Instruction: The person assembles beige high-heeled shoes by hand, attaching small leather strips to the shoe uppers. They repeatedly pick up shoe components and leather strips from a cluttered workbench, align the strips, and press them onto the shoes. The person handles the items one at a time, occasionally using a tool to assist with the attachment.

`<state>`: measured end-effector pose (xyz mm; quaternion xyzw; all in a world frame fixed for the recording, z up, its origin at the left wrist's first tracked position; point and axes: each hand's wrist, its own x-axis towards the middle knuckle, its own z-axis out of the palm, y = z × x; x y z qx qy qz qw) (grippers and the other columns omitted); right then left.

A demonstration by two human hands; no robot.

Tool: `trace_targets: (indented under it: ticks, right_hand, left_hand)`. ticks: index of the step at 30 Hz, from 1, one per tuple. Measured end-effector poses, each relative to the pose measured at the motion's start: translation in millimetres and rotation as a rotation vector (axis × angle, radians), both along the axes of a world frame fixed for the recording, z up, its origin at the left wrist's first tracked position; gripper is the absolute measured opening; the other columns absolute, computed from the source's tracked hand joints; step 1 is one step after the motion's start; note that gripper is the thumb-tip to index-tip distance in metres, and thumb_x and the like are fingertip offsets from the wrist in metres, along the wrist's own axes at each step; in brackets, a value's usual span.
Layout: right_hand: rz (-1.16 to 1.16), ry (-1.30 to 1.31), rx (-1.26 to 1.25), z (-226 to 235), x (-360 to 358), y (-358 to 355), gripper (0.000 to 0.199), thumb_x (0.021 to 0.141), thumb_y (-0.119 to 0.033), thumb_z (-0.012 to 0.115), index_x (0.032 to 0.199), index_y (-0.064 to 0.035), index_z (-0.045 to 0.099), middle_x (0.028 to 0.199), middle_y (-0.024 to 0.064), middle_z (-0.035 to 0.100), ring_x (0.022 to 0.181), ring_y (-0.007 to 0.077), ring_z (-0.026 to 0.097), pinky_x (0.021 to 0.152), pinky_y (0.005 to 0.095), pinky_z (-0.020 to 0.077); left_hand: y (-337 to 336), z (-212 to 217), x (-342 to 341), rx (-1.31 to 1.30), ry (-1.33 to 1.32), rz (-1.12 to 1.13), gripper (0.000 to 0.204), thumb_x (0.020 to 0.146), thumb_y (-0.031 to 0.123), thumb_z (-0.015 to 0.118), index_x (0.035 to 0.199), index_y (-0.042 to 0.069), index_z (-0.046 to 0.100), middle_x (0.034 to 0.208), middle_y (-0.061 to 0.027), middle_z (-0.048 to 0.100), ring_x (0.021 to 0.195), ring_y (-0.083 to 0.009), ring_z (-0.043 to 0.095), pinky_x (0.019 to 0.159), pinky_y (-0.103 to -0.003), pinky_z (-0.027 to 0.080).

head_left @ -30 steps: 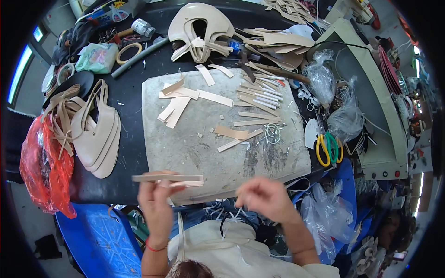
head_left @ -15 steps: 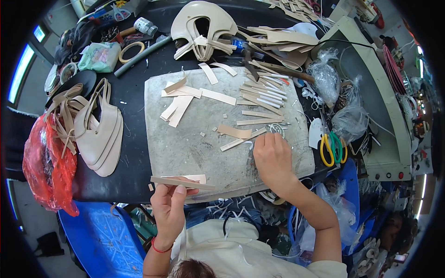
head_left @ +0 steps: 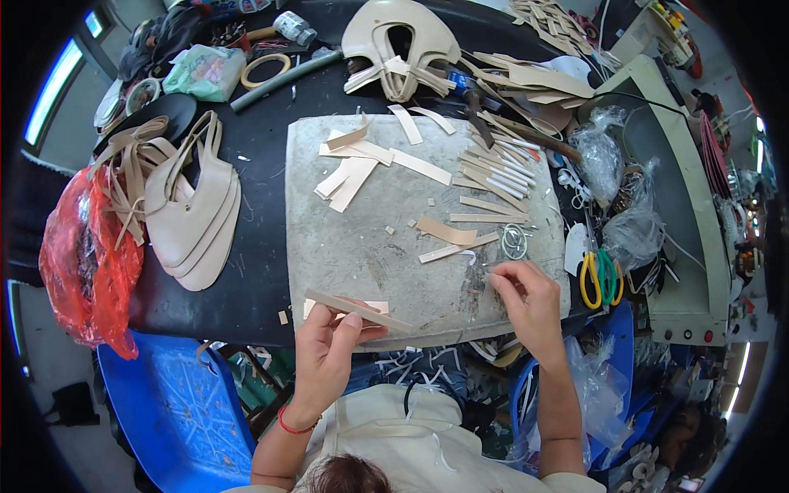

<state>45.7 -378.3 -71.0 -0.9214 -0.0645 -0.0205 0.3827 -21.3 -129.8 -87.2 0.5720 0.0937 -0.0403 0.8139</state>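
Observation:
Near the front edge of the pale work slab (head_left: 362, 271), my left hand (head_left: 329, 353) grips a narrow beige strip (head_left: 380, 316) between thumb and fingers. A paler strip (head_left: 378, 306) shows behind it; whether it is held too I cannot tell. To the right my right hand (head_left: 532, 306) is pinched just above the slab, and anything between its fingertips is too small to name. Beyond that hand lie a coil of thin pale cord (head_left: 514, 241), a light strip (head_left: 459, 247) and a tan strip (head_left: 445, 232). Several white-ended strips (head_left: 501, 177) are lined up farther back.
Loose pale strips (head_left: 353, 177) lie at the slab's back left. Stacked beige shoe uppers (head_left: 197, 218) and a red plastic bag (head_left: 78, 263) are on the left. Yellow-handled scissors (head_left: 588, 279) and a hammer (head_left: 477, 115) lie on the right. Beige moulded pieces (head_left: 399, 41) stand behind.
My right hand has drawn back from the cord coil toward me, its fingertips now pinched. My left hand still holds the strip, now tilted more steeply. The whole view has shifted slightly.

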Motion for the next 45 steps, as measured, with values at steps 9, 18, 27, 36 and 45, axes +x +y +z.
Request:
trace_targets:
  ticks: [9, 18, 27, 36, 45]
  right_hand:
    - [0.257, 0.552, 0.671, 5, -32, 53, 0.029, 0.084, 0.003, 0.064, 0.111, -0.0012, 0.053, 0.084, 0.0053, 0.064, 0.074, 0.0065, 0.059, 0.065, 0.0202, 0.0472]
    - [0.266, 0.537, 0.600, 3, -29, 66, 0.026, 0.084, -0.001, 0.064, 0.108, -0.0007, 0.054, 0.078, 0.0037, 0.063, 0.071, 0.0052, 0.058, 0.063, 0.0206, 0.0482]
    - [0.181, 0.601, 0.498, 2, -28, 66, 0.027, 0.082, -0.002, 0.066, 0.106, -0.0015, 0.055, 0.070, 0.0016, 0.060, 0.063, 0.0044, 0.055, 0.057, 0.0207, 0.0451]
    - [0.484, -0.440, -0.015, 15, -21, 116, 0.033, 0.077, 0.001, 0.067, 0.109, -0.0013, 0.059, 0.085, 0.0122, 0.062, 0.075, 0.0266, 0.060, 0.065, 0.0340, 0.0487]
    - [0.157, 0.099, 0.470, 5, -19, 103, 0.015, 0.087, 0.000, 0.057, 0.101, 0.0011, 0.063, 0.085, 0.0091, 0.062, 0.073, 0.0146, 0.060, 0.064, 0.0265, 0.0467]
  left_hand:
    - [-1, 0, 3, -0.120, 0.114, -0.087, 0.019, 0.098, 0.006, 0.038, 0.109, -0.008, 0.045, 0.108, -0.0183, 0.056, 0.098, -0.0235, 0.062, 0.085, -0.033, 0.056]
    - [0, -5, 0, -0.077, 0.067, -0.103, 0.021, 0.099, 0.009, 0.039, 0.113, -0.005, 0.046, 0.107, -0.0164, 0.058, 0.097, -0.0257, 0.064, 0.086, -0.036, 0.055]
    - [7, 2, -1, -0.153, 0.055, -0.038, 0.021, 0.097, 0.005, 0.040, 0.112, -0.009, 0.046, 0.107, -0.0179, 0.058, 0.094, -0.0235, 0.064, 0.085, -0.034, 0.055]
    - [22, 2, 10, 0.123, -0.024, 0.057, 0.013, 0.091, 0.005, 0.053, 0.101, -0.002, 0.058, 0.101, -0.0099, 0.061, 0.093, -0.0142, 0.059, 0.084, -0.028, 0.050]
    - [190, -31, 159, 1.622, -0.287, 0.664, 0.035, 0.084, 0.027, 0.063, 0.105, -0.001, 0.062, 0.093, -0.0174, 0.065, 0.087, -0.0314, 0.063, 0.077, -0.035, 0.048]
